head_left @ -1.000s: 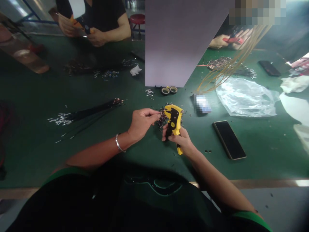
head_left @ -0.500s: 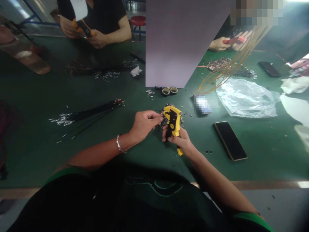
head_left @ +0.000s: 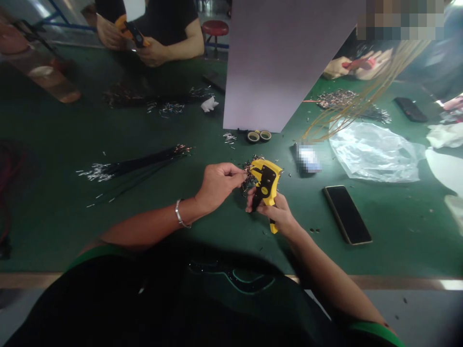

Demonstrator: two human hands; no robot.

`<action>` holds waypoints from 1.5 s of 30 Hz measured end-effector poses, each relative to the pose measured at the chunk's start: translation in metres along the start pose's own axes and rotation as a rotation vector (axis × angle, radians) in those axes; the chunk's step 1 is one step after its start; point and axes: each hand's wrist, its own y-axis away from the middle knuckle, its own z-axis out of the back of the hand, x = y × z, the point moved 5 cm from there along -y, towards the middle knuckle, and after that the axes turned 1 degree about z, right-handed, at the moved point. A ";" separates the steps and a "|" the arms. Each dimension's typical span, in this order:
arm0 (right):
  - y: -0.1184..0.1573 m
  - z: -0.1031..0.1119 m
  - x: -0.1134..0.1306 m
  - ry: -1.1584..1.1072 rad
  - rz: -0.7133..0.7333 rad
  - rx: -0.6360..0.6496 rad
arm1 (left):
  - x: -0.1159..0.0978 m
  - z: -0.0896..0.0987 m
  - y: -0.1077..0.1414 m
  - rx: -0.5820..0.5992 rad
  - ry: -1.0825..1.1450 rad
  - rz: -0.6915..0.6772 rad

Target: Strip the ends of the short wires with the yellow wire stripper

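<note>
My right hand (head_left: 277,212) is wrapped round the handles of a yellow and black hand tool (head_left: 266,185), whose head points up and to the left. Just left of the tool's jaws, my left hand (head_left: 221,187) is pinched; whatever is between its fingertips is too small to make out. Behind the fingertips and the tool lies a small pile of dark bits with shiny ends (head_left: 247,182). Further left, a bundle of black wires (head_left: 139,164) rests on the green table (head_left: 173,193), with silvery ends to the left and coppery ends to the right.
A phone (head_left: 347,214) lies at the right, below a clear plastic bag (head_left: 376,150). Two tape rolls (head_left: 259,137) sit at the foot of a pale upright panel (head_left: 278,62). Across the table, two people hold tools. A bottle (head_left: 54,83) is at the far left.
The view has shifted slightly, so most table items appear a little further right. Both hands keep their grips, and the tool sits slightly further from my left fingertips.
</note>
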 end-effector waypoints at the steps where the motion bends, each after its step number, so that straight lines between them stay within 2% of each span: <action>1: 0.000 0.000 0.001 -0.013 -0.006 -0.001 | -0.001 0.001 0.000 -0.017 0.003 -0.002; 4: 0.000 -0.001 0.004 -0.037 -0.024 -0.006 | -0.004 0.002 0.001 -0.036 -0.001 -0.002; 7: 0.000 -0.001 0.004 -0.033 -0.036 -0.019 | -0.004 -0.002 0.005 0.014 -0.024 0.002; 13: 0.000 0.002 0.007 -0.017 0.010 -0.070 | 0.006 -0.003 0.007 0.012 -0.040 0.047; 20: 0.001 0.005 0.005 0.022 0.037 -0.085 | 0.016 -0.010 0.009 0.064 0.065 0.156; 25: 0.000 0.005 -0.001 0.113 0.063 -0.087 | 0.015 -0.016 0.015 0.140 0.101 0.179; 30: 0.000 0.003 0.003 0.207 0.107 -0.090 | 0.011 -0.021 0.019 0.222 0.149 0.176; 39: 0.005 0.001 0.010 0.308 0.110 -0.124 | 0.015 -0.022 0.019 0.250 0.179 0.218; 45: 0.005 -0.002 0.011 0.356 0.104 -0.101 | 0.013 -0.024 0.021 0.267 0.208 0.256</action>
